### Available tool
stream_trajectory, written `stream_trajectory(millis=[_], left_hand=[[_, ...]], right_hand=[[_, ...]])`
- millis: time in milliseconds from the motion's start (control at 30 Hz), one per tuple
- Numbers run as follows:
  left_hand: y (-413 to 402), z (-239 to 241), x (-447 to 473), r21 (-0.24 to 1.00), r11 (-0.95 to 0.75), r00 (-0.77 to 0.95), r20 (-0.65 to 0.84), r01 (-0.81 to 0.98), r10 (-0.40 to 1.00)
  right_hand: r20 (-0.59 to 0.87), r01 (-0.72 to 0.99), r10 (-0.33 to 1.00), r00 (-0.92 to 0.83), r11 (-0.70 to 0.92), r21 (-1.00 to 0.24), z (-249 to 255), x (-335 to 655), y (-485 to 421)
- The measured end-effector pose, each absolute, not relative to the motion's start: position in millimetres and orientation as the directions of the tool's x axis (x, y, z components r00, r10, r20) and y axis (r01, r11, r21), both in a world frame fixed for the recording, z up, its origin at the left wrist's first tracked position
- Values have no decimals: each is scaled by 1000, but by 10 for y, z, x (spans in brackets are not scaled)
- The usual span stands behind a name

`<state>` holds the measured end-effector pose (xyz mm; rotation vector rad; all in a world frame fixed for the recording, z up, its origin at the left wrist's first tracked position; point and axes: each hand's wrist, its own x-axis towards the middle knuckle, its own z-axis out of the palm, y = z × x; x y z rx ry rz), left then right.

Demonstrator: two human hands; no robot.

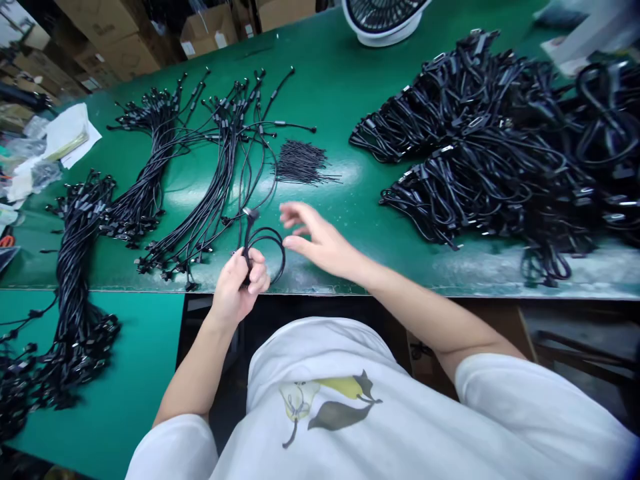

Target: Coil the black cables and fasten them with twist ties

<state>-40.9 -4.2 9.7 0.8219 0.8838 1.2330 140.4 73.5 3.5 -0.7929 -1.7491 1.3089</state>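
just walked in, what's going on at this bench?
A person in a white shirt works at a green table. The left hand grips a black cable coiled into a small loop. The right hand hovers open beside the loop, fingers spread. Straight cable bundles lie to the left, a small heap of thin black ties ahead, and a big pile of coiled cables to the right.

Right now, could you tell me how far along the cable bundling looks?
Done: a large pile of coiled cables lies at right. In hand: the left hand holds one coiled cable; the right hand hovers open beside it. Left: straight cables and black ties.
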Motion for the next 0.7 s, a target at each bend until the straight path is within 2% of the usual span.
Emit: stream_trajectory(millis=[67,133,233,467,600,700], left_hand=[[-28,88,-322,854,175,89,-151,-489,985],[-42,24,-206,848,196,83,-179,-493,980],[-119,-98,-60,840,197,42,-204,-506,978],[-209,-120,-113,682,282,93,-300,-674,949],[-146,-52,-189,500,250,37,-397,-829,917],[-98,-9,-184,407,167,-31,-436,-898,899]], right_hand=[[73,-175,862,-501,-18,-984,-111,1265,659],[-50,-363,881,-470,-244,-899,-184,1148,579],[-146,-545,901,-409,-369,-753,-176,1084,537],[-350,-621,827,-440,-561,-547,-181,1136,564],[-528,-618,667,-525,-726,-302,-312,1036,518],[-591,-609,561,-579,-780,-144,-398,962,465]])
